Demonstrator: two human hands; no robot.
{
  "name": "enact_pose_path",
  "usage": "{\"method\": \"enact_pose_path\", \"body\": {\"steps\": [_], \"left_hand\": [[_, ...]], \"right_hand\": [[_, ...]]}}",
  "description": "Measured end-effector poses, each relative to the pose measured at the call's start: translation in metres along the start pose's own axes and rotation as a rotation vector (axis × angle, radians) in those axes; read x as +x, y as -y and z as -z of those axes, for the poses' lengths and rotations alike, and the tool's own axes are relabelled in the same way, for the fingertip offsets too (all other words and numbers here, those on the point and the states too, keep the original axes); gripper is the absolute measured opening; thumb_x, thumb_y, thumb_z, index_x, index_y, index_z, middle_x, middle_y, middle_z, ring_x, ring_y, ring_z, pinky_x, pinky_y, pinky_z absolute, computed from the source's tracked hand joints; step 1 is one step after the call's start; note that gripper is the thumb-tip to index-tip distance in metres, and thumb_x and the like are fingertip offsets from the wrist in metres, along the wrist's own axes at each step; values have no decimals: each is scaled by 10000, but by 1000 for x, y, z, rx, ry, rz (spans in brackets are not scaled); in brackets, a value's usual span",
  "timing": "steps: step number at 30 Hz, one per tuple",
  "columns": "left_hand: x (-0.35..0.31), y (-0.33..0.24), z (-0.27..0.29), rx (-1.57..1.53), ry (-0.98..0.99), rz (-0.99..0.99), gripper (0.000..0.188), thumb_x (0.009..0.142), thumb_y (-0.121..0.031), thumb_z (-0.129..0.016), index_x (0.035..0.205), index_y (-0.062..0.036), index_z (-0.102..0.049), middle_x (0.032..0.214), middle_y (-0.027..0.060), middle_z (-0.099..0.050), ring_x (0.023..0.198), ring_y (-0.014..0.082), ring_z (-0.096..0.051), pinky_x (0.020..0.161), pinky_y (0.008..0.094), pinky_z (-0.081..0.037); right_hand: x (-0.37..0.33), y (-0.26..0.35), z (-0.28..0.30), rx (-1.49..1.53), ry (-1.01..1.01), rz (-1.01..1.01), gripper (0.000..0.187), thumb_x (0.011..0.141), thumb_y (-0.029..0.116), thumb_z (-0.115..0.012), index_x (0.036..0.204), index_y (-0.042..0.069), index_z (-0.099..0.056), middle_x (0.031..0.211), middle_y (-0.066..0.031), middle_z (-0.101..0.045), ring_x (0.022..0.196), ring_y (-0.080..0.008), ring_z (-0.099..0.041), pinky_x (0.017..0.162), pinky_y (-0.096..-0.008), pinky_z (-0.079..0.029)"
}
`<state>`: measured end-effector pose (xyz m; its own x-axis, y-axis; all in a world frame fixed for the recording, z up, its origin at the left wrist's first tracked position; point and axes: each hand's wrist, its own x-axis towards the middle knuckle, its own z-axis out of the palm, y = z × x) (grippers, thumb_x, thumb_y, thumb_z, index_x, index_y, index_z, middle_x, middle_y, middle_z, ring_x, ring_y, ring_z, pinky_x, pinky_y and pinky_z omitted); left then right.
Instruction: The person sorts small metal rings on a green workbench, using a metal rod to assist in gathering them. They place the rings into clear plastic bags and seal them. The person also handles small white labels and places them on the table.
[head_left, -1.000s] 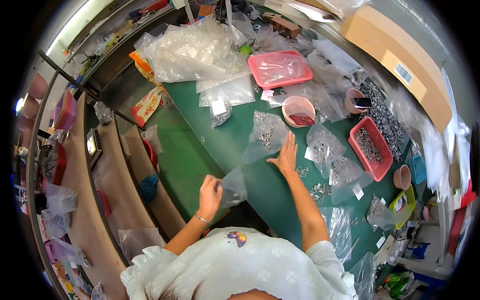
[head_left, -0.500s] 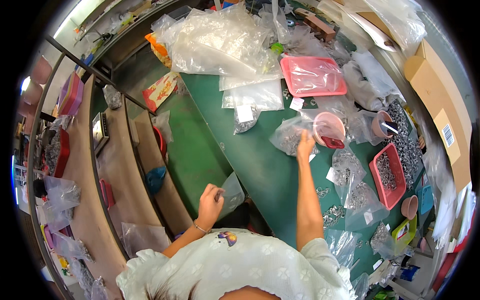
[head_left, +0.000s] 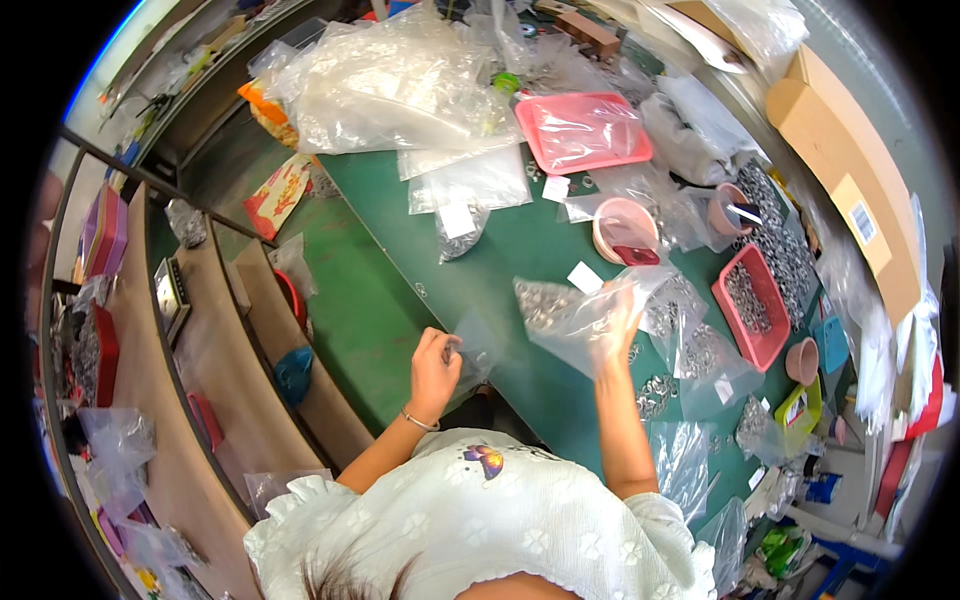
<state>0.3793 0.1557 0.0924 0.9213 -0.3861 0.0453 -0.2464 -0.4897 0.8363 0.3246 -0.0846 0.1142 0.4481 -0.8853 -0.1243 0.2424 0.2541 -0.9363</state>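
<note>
My right hand [head_left: 617,325] grips a clear plastic bag of small metal parts [head_left: 548,305] above the green table; the parts bulge at its left end. Past this bag a small white label [head_left: 584,278] lies on the tabletop. My left hand [head_left: 436,368], beyond the table's left edge, is closed on an empty-looking clear plastic bag [head_left: 482,345], blurred and sticking out to the right. A pink cup [head_left: 602,236] with a red object at its rim stands farther off than my right hand.
The green table [head_left: 385,215] carries bagged metal parts [head_left: 462,240], a pink tray [head_left: 585,155] under plastic, and a pink basket of metal parts [head_left: 770,345] beside a heap of the same [head_left: 780,240]. Wooden shelves [head_left: 225,370] stand at left. A cardboard box [head_left: 850,180] is at right.
My right hand has lifted the bag of metal parts and drawn it nearer, away from the pink cup. My left hand has shifted slightly up with its bag. The view has shifted a little.
</note>
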Motion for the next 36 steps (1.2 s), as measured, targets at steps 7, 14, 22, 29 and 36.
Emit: {"method": "enact_pose_path", "body": {"steps": [7,14,22,29,36], "left_hand": [[13,4,-13,28,-11,-95,190,675,75,-511,825,29,-618,737,87,-487,585,150,-476,551,268,-408],[17,-7,-13,35,44,-169,205,666,73,-503,821,19,-626,716,76,-480,583,148,-473,560,260,-407],[18,-20,-18,67,114,-251,193,672,86,-512,829,42,-616,735,77,-468,584,148,-457,565,268,-409],[15,-12,-18,68,90,-283,189,665,81,-512,816,41,-619,716,76,-470,589,160,-467,575,280,-413],[17,-17,-23,91,123,-305,185,671,70,-513,822,39,-616,708,76,-462,594,162,-462,584,278,-408]], "right_hand": [[-53,-98,52,-80,-374,-269,268,932,319,-469,810,82,-496,691,25,-465,610,-88,-439,534,-246,-368],[-109,-108,116,-734,433,394,692,775,378,-650,1257,-11,-341,1133,-164,-459,1106,-260,-419,978,-425,-289],[-107,-65,119,-1435,1255,541,984,554,273,-774,1391,133,-276,1223,-124,-432,1238,-260,-337,1083,-475,-164],[-115,-81,113,-1139,1077,666,831,585,134,-709,1340,120,-364,1239,-98,-445,1202,-257,-379,1091,-446,-190],[-110,-121,109,-1165,1342,637,419,680,101,-578,1097,57,-567,976,-83,-594,1021,-257,-493,1038,-425,-270]]}}
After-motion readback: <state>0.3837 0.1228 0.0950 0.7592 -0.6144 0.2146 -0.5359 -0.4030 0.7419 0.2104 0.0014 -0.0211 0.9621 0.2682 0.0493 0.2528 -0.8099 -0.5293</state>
